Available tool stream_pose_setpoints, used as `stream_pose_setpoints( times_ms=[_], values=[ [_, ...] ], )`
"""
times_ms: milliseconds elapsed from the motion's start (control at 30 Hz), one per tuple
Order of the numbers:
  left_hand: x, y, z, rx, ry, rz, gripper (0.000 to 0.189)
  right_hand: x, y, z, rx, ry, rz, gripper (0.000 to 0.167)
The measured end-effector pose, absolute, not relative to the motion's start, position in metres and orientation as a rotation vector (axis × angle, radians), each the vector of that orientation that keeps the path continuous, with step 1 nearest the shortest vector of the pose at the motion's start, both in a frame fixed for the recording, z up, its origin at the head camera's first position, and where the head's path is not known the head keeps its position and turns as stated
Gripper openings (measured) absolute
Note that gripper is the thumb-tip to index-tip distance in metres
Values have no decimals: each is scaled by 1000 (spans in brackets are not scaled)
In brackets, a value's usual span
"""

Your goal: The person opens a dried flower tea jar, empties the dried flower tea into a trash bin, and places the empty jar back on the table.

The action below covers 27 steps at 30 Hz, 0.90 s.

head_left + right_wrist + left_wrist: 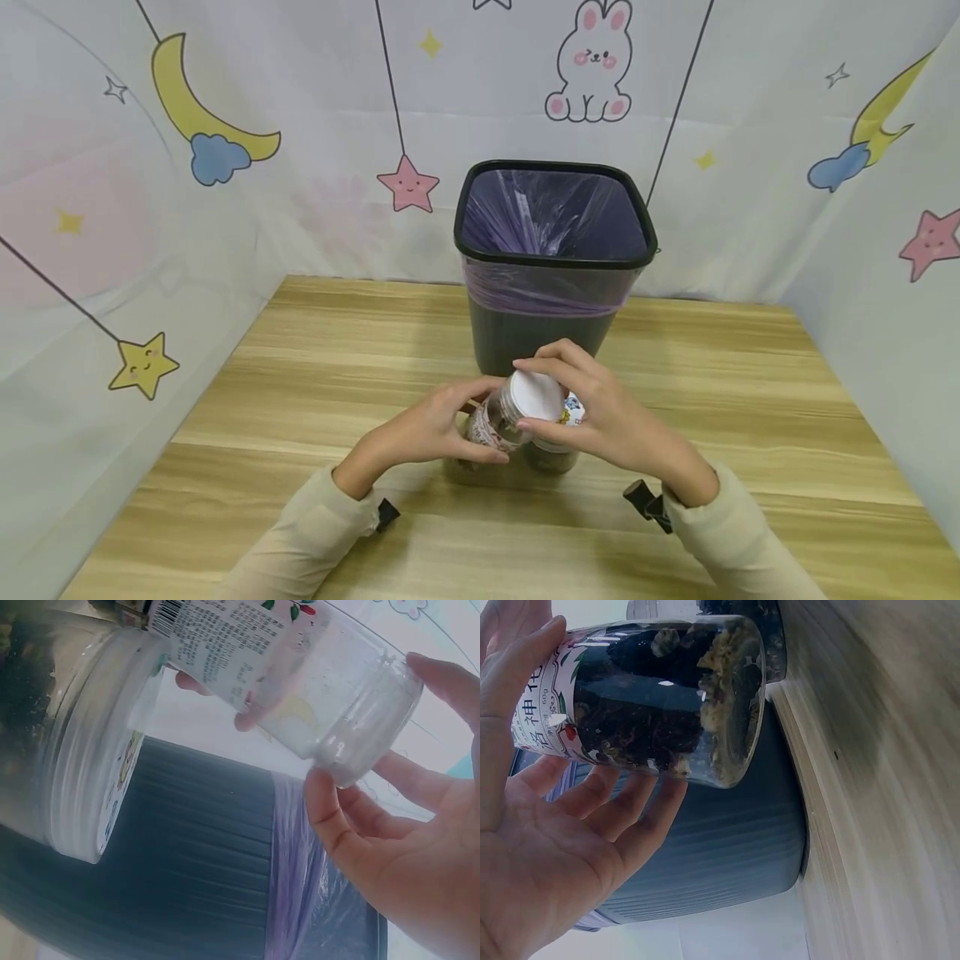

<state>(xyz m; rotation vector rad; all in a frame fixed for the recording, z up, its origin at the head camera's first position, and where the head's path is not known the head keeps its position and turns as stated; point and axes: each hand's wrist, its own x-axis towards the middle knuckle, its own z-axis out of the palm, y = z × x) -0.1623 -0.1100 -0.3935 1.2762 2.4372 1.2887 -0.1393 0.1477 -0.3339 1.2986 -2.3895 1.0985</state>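
Note:
A clear jar [491,427] with dark dried pieces inside and a printed paper label [546,712] is held tilted over the table. My left hand [427,427] grips its body, thumb on one side and fingers on the other. On its white lid [538,395], the fingertips and thumb of my right hand [611,417] pinch opposite edges. Pale crumbs lie at the jar's base in the left wrist view. Just behind it, partly hidden by my right hand, stands a second jar [553,460] with a cartoon-printed lid [124,784].
A dark bin [536,342] lined with a purple bag [547,292] stands right behind the jars. Black wrist straps show at both sleeves. Fabric walls with printed stars, moons and a rabbit [595,62] enclose the wood-grain table [337,358] at the back and sides.

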Motion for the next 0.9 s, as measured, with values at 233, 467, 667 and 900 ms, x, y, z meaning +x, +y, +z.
stream_pose_setpoints(
  times_ms=[233,467,667,900],
  values=[
    [-162,-109,-394,1293,2426,1287,72,-141,152,-330,1357,-2419,1125,57],
    [-163,-106,-390,1333,2442,1265,74,-145,157,-325,1427,-2426,1159,60],
    [-162,-106,-391,1357,2446,1255,73,-145,161,-320,1503,-2445,1152,58],
    [-160,-107,-395,1355,2450,1257,73,-144,162,-317,1555,-2495,1129,60]
  ],
)
